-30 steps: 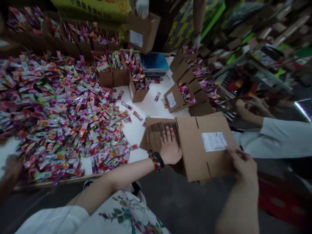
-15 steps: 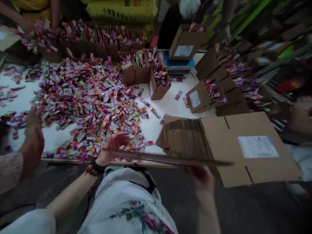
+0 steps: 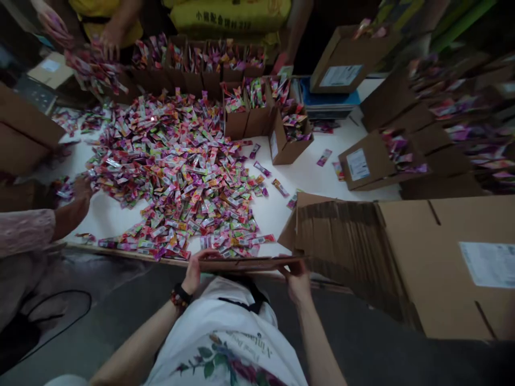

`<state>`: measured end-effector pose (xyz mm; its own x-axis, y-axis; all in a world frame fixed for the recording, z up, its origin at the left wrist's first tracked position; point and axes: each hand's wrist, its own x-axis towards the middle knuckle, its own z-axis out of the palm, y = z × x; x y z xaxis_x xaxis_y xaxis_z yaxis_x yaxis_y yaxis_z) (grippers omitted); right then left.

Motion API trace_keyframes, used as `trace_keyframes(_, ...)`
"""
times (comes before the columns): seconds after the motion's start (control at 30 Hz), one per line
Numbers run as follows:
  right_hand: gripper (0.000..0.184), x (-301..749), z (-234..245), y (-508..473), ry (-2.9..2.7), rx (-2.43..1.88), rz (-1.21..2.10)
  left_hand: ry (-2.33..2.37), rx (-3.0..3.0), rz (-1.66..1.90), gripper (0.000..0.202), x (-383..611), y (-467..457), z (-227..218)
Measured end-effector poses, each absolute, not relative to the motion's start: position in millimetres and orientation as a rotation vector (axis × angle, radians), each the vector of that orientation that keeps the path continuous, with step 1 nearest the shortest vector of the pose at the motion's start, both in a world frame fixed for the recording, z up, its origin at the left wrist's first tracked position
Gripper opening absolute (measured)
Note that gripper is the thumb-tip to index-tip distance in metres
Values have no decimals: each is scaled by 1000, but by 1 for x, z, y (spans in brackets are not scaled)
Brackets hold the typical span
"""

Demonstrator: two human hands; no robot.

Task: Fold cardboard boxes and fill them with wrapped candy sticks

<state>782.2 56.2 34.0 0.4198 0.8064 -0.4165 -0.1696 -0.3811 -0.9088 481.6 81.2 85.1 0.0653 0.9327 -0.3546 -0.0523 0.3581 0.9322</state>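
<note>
Left hand and right hand — fingers clamped on its edge — hold a flattened cardboard carton edge-on, long axis level between them — foil sachets heaped just beyond the fingers.

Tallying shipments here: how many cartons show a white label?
4: a carton raised at top, one tipped at right, one flat lower right, one mid-table; more may be hidden.

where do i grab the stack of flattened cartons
Grip the stack of flattened cartons by its near edge, from the front, hands wide apart. The edges lie staggered, likely giving fingers a lip, while the labelled panel is a broad flat face with little to hold.
</note>
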Motion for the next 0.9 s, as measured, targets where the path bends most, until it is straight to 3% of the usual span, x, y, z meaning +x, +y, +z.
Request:
trace_keyframes(0.27,34,712,-8,189,-788,-1507,1252,1656,574,1212,90,433,164,20)
trace_keyframes(0.47,30,633,5,267,-865,-1401,1313,1642,780,1476,82,364,228,76)
trace_keyframes(0.6,38,659,32,236,-839,-1382,1360,1616,1095,1478,55,382,199,118)
trace_keyframes(0.7,36,704,53,187,-684,-1332,1452,1623,1235,1320,34,413,167,117)
trace_keyframes(0.9,24,751,62,139,-123,-1472,1303,1508,1131,982,44,460,145,67)
